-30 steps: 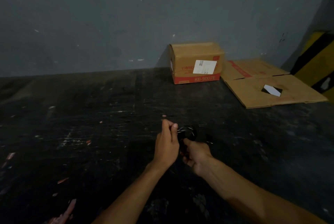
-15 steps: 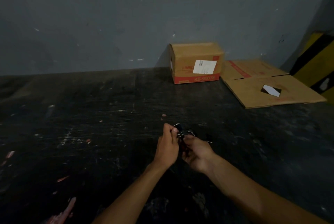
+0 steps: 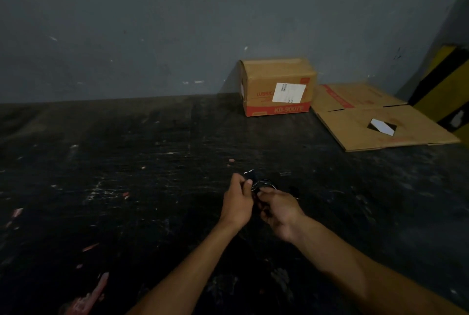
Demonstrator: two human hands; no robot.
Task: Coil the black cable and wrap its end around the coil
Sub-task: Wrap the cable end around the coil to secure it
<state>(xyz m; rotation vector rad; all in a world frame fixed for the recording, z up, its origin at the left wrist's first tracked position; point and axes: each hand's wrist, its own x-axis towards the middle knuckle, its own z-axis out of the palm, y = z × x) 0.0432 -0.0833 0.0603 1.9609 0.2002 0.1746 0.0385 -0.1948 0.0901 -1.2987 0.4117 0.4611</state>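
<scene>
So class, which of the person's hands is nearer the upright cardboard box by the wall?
Right. The right hand sits below the upright cardboard box; the left hand is further left.

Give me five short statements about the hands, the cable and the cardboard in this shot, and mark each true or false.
1. Both hands are on the black cable. True: the left hand and the right hand pinch it between them above the dark table.
2. The closed cardboard box stands against the wall. True.
3. The flattened cardboard lies left of the box. False: it lies to the box's right.
4. The cable lies stretched out straight across the table. False: it is gathered into a small bundle at the fingers.
5. The box has no label. False: a white label is on its front.
</scene>
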